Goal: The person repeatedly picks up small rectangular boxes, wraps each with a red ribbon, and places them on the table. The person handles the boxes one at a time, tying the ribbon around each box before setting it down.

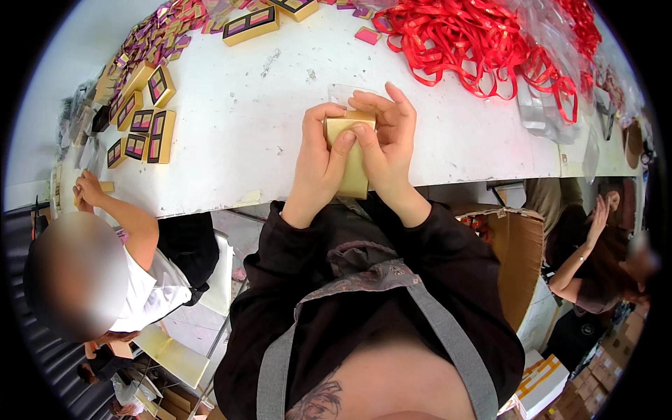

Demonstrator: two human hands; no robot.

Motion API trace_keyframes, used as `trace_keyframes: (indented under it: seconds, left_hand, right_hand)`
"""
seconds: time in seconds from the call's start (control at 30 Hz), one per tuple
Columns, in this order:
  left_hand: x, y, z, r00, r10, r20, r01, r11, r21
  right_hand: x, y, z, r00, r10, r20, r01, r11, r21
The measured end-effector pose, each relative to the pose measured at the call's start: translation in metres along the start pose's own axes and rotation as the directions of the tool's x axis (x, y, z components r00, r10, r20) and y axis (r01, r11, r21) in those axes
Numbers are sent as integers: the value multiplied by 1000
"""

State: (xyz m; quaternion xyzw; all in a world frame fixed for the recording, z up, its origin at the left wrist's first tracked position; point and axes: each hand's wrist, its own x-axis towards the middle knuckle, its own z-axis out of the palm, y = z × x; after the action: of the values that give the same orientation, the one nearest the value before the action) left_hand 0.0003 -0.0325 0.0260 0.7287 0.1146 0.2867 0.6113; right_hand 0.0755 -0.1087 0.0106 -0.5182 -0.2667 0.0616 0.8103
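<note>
Small gold box, oblong, matte yellow-gold card, plain face up, upper flap end tilted toward 12 o'clock; held at frame centre, over the near edge of white table. Clear plastic sleeve just above it at 12, partly behind fingertips, hard to tell whether touching the box. Left hand wrapped round left side of box, fingers curled together over the top corner, thumb pressed flat on the face. Right hand on right side, fingers close together and arched over the upper end, thumb pinching the face beside the left thumb. Farther out at 1 to 2 o'clock, heap of red ribbons with clear bags beside. At 10 o'clock, rows of gold window boxes with pink and dark insides, more along the far edge at 11. At 8 to 9 o'clock, another person in white shirt, one hand on the table edge. At 3 to 4 o'clock, open cardboard carton and a second seated person beyond it.
</note>
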Motion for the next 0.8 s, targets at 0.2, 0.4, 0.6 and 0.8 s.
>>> trace_keyframes:
  seconds: [0.2, 0.4, 0.6, 0.8]
  left_hand:
    - [-5, 2, -5, 980, 193, 51, -197, 895, 400]
    - [-15, 5, 3, 995, 104, -12, -102, 989, 110]
    - [-10, 3, -13, 973, 228, 25, -225, 929, 295]
    - [1, 19, -4, 993, 78, -94, -96, 972, -216]
  right_hand:
    - [31, -36, -22, 835, 451, 315, -471, 882, -12]
    - [37, -47, -33, 805, 458, 376, -416, 889, -193]
    - [17, -69, -38, 788, 334, 517, -249, 941, -229]
    - [4, -70, -54, 609, -425, 670, 743, 602, -293]
